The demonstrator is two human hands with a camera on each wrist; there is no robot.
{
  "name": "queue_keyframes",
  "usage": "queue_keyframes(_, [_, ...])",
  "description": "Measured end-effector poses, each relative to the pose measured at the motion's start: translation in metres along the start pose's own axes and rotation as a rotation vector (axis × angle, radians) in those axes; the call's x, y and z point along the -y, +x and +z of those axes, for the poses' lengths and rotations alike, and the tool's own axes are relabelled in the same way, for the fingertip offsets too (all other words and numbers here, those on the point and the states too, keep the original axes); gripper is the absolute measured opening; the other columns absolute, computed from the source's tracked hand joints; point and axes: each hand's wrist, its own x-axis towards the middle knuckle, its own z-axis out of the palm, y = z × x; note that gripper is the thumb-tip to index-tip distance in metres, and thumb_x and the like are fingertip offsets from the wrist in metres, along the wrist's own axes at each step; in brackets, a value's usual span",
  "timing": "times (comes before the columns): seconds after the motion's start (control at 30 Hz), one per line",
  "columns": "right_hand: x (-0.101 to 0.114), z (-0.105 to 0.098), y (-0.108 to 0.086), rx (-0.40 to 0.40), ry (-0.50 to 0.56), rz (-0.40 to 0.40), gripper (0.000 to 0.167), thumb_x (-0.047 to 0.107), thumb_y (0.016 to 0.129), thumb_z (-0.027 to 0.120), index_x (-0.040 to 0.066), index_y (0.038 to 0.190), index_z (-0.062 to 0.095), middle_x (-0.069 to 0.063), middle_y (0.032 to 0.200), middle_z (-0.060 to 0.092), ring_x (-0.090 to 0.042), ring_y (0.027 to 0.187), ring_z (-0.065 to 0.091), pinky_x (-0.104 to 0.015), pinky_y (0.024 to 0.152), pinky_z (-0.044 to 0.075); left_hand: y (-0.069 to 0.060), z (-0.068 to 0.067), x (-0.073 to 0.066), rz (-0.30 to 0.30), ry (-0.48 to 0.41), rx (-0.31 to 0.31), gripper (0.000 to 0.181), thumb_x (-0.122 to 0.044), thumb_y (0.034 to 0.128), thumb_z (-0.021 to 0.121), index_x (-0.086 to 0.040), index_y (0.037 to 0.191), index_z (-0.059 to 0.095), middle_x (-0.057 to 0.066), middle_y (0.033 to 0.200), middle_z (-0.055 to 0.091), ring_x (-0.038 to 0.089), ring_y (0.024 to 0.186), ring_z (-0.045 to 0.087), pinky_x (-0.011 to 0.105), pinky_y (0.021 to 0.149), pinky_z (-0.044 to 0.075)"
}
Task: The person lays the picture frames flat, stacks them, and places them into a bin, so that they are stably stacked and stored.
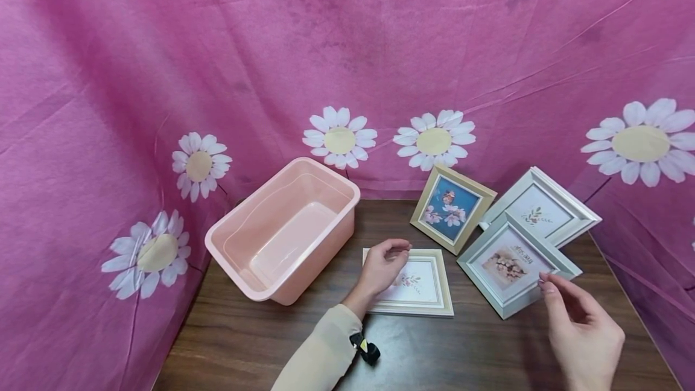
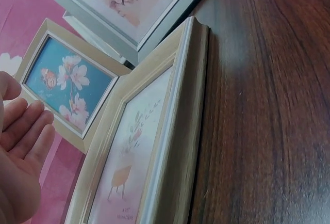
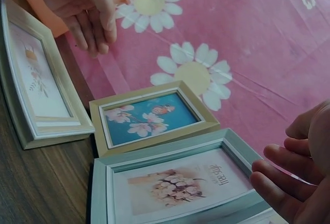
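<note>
My left hand (image 1: 382,267) is over the left part of a cream picture frame (image 1: 420,303) that lies flat on the table. Its fingers are loosely bent and hold nothing, as the left wrist view (image 2: 26,141) also shows. My right hand (image 1: 586,327) is beside the right corner of a grey-green frame (image 1: 502,264) with a flower-bouquet print. In the right wrist view its relaxed fingers (image 3: 283,164) grip nothing; whether a fingertip touches the frame I cannot tell. Behind stand a beige frame (image 1: 452,213) with a blue blossom picture and a white frame (image 1: 551,207), partly hidden by the grey-green one.
A pink plastic bin (image 1: 304,216) sits at the left of the brown wooden table (image 1: 233,343), with nothing visible inside. A pink cloth (image 1: 347,47) printed with daisies hangs behind and along the sides. A black strap (image 1: 366,349) is on the left sleeve.
</note>
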Motion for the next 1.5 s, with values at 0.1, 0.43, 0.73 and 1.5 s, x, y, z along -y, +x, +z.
queue_keyframes(0.1, [0.000,-0.002,0.001,-0.015,0.009,-0.016,0.021,-0.001,0.095,0.076,-0.008,0.114,0.080,0.043,0.092,0.070,0.022,0.081,0.067,0.002,0.073,0.049,0.001,0.003,0.000,0.006,0.007,0.002,0.026,-0.005,0.1006,0.068,0.006,0.123,0.075,0.029,0.124,0.076,0.034,0.115,0.075,0.016,0.095,0.056])
queue_keyframes(0.43, [-0.001,-0.010,0.009,-0.054,0.025,-0.024,0.021,0.000,0.097,0.074,-0.009,0.115,0.080,0.042,0.089,0.071,0.021,0.078,0.068,0.001,0.069,0.050,0.003,0.015,-0.003,0.020,0.042,0.049,0.025,-0.006,0.1014,0.068,0.004,0.123,0.075,0.023,0.122,0.079,0.030,0.113,0.076,0.019,0.097,0.057])
queue_keyframes(0.73, [-0.001,-0.018,0.016,-0.099,0.048,-0.030,0.020,0.001,0.099,0.072,-0.008,0.114,0.080,0.036,0.089,0.073,0.016,0.077,0.072,-0.002,0.069,0.053,0.006,0.026,-0.005,0.038,0.075,0.088,0.026,-0.008,0.1027,0.068,0.002,0.125,0.076,0.019,0.121,0.080,0.028,0.113,0.076,0.019,0.098,0.057])
queue_keyframes(1.5, [-0.023,-0.022,0.029,-0.072,-0.006,0.060,0.035,0.006,0.094,0.078,0.008,0.129,0.079,0.045,0.095,0.068,0.024,0.087,0.066,0.004,0.078,0.047,0.009,0.044,-0.007,0.048,0.081,0.129,0.025,-0.009,0.1025,0.068,0.003,0.124,0.075,0.017,0.121,0.080,0.014,0.110,0.077,0.017,0.096,0.056])
